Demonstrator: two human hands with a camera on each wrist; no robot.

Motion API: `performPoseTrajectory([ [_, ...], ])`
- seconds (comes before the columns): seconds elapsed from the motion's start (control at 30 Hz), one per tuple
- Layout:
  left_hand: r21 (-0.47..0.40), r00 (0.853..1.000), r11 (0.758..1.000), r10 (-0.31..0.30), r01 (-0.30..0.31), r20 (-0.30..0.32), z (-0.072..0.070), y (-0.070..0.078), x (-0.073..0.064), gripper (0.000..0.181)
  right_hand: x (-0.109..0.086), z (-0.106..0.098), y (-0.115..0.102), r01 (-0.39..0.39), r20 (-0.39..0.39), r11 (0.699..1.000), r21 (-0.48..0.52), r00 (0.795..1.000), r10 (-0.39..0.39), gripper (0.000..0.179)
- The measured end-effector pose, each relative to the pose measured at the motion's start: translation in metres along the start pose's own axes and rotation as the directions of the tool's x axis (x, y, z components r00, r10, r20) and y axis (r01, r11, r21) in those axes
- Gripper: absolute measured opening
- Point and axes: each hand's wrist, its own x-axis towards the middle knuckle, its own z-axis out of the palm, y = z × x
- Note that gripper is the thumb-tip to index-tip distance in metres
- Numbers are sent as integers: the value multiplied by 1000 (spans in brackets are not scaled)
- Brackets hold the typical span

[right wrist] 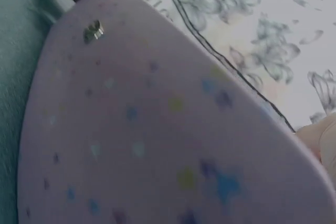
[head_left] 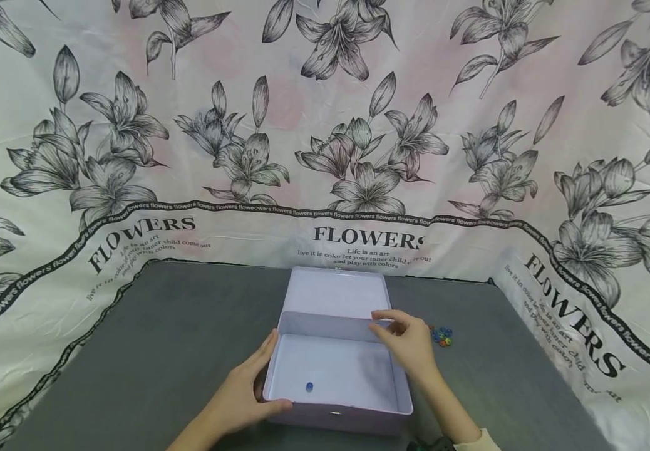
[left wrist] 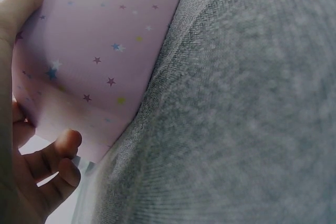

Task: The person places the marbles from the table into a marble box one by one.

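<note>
An open, shallow box (head_left: 330, 369) with a pale inside stands on the dark grey table, its lid (head_left: 336, 291) tipped back. My left hand (head_left: 244, 382) grips its left side, thumb over the front rim and fingers along the side wall. Pink outer walls with small stars show on the box (left wrist: 100, 51) in the left wrist view. One blue bead (head_left: 309, 387) lies on the box floor, near the front left. Over the right rear part of the box hovers my right hand (head_left: 409, 341), thumb and index finger slightly apart, with nothing visible between them.
Several small coloured beads (head_left: 442, 336) lie in a cluster on the table (head_left: 190, 338), just right of the box. A metal latch (right wrist: 93, 32) sits on the box's front. White cloth (head_left: 246, 238) printed with flowers hangs behind and around the table.
</note>
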Motion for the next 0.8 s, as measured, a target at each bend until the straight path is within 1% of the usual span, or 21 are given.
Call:
performPoseTrajectory([
  [0.1, 4, 1000, 1000, 0, 0, 0, 0, -1, 0, 123, 1, -9, 9, -16, -34, 1000, -13, 999, 16, 22],
  [0.23, 14, 1000, 1000, 7, -7, -3, 0, -2, -1, 124, 1, -22, 23, -38, -79, 997, -65, 996, 33, 21],
  [0.4, 1, 1000, 1000, -4, 4, 6, 0, -2, -1, 124, 0, -38, 41, -52, -122, 990, -128, 992, 36, 19],
  [0.57, -13, 999, 1000, -24, 24, 26, -1, -2, 0, 125, 0, -56, 62, -80, -155, 975, -208, 987, 48, 22],
  [0.7, -7, 999, 1000, -22, 22, 28, -1, -2, 0, 125, 2, -69, 78, -87, -171, 958, -273, 984, 40, 27],
  [0.8, -1, 1000, 1000, -18, 18, 22, -1, -3, 0, 125, 2, -77, 91, -93, -193, 949, -302, 981, 34, 30],
])
